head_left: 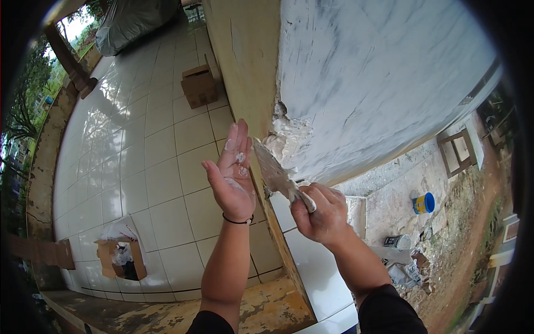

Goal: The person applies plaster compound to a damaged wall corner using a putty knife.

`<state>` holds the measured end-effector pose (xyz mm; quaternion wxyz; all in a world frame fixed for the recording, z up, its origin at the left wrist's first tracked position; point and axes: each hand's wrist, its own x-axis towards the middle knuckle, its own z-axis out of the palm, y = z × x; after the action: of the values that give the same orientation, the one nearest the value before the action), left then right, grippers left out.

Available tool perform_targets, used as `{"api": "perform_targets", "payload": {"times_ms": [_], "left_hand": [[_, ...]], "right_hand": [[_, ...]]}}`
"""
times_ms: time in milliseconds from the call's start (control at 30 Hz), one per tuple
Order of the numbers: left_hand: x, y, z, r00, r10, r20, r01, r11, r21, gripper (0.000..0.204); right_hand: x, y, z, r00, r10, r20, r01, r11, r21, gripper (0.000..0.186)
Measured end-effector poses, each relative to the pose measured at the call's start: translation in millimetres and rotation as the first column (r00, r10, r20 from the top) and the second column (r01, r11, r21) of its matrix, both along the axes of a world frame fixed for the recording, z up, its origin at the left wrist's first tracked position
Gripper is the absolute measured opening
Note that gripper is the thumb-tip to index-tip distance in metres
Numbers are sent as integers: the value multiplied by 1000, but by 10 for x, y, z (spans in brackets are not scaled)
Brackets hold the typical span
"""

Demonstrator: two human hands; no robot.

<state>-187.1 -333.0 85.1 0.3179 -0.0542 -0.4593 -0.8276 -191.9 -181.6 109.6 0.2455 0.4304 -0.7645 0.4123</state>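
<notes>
My right hand [321,211] is closed round the handle of a putty knife [273,171], whose broad blade is coated with whitish filler. The blade points up and left, close to the wall's corner. Wet filler [292,136] is spread over the chipped edge of the wall [378,72], next to a rough broken spot. Held palm up, my left hand [233,175] is open just left of the blade. White smears of filler cling to its palm and fingers, and a dark band circles the wrist.
A cardboard box [198,87] stands on the tiled floor [158,133] by the wall. Another open box [122,259] with plastic bags is at lower left. To the right are a blue bucket [424,203], a paint can [397,241], crumpled sacks [405,273] and a wooden frame [459,151].
</notes>
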Motion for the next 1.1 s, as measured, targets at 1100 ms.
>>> {"api": "perform_targets", "payload": {"times_ms": [1100], "left_hand": [[-127, -34, -3, 996, -72, 45, 79, 981, -178, 77]], "right_hand": [[21, 177, 44, 976, -201, 86, 191, 975, 114, 6]]}}
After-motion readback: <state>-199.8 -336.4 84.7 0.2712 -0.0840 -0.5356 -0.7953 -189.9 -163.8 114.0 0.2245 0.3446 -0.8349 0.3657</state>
